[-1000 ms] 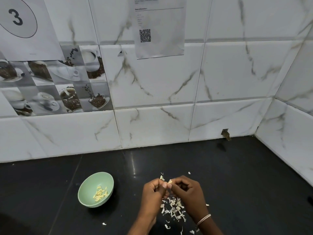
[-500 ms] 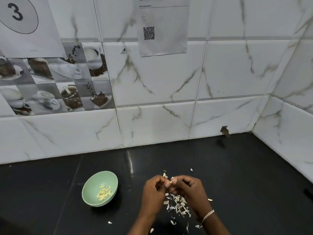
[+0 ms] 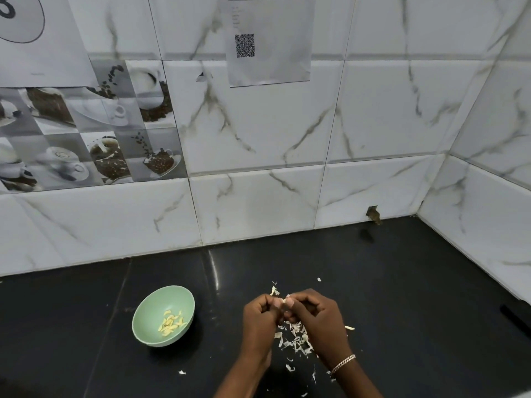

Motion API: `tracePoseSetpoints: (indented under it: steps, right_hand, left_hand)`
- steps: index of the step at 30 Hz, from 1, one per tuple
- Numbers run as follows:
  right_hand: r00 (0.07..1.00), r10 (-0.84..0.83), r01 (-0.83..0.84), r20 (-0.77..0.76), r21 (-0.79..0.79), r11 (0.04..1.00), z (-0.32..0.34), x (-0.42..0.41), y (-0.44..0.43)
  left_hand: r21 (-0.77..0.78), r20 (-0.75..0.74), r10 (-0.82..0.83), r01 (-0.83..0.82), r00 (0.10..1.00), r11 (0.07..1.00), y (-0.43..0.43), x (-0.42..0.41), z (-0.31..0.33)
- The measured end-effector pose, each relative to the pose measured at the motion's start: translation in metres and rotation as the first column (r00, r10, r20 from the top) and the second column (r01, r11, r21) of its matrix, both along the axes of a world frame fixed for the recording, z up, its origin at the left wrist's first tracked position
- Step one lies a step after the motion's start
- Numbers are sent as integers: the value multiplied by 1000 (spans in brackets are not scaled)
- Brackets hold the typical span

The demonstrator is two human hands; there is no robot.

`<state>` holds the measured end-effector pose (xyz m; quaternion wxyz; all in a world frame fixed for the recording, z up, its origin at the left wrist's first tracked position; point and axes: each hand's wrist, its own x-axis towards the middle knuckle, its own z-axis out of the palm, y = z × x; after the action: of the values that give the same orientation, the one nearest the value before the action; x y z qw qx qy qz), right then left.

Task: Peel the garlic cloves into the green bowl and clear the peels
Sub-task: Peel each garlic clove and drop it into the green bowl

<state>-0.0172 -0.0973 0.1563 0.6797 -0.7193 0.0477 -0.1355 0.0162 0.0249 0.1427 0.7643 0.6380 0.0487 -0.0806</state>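
Observation:
My left hand [image 3: 260, 318] and my right hand [image 3: 316, 317] meet over the black counter, fingertips pinching a small garlic clove [image 3: 285, 299] between them; most of the clove is hidden by the fingers. Below the hands lies a pile of white garlic peels [image 3: 296, 338]. To the left stands the green bowl [image 3: 149, 311] with several peeled cloves [image 3: 171, 324] inside.
Stray peel flakes [image 3: 182, 372] lie scattered on the black counter [image 3: 402, 297]. White tiled walls close off the back and the right side. A paper sheet with a QR code [image 3: 244, 45] hangs on the back wall. A dark object [image 3: 514, 317] lies at the right edge.
Both hands stay together on the clove with small finger movements. The view has shifted slightly, so bowl and hands sit a little further right in the frame.

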Motion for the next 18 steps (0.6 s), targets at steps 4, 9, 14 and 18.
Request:
tracePoseSetpoints:
  steps: [4, 9, 14, 18]
  right_hand:
    - [987, -78, 117, 139, -299, 947, -8, 2, -3]
    - [994, -107, 102, -15, -202, 974, -11, 8, -9]
    - [970, 150, -51, -191, 441, 896, -5, 8, -16]
    - [970, 162, -82, -179, 386, 919, -5, 6, -18]
  left_hand:
    - [170, 71, 86, -97, 994, 981, -7, 2, -2]
    - [447, 323, 63, -211, 944, 869, -12, 2, -1]
    - [388, 306, -22, -104, 952, 916, -16, 1, 0]
    - [144, 107, 69, -84, 992, 986, -24, -1, -3]
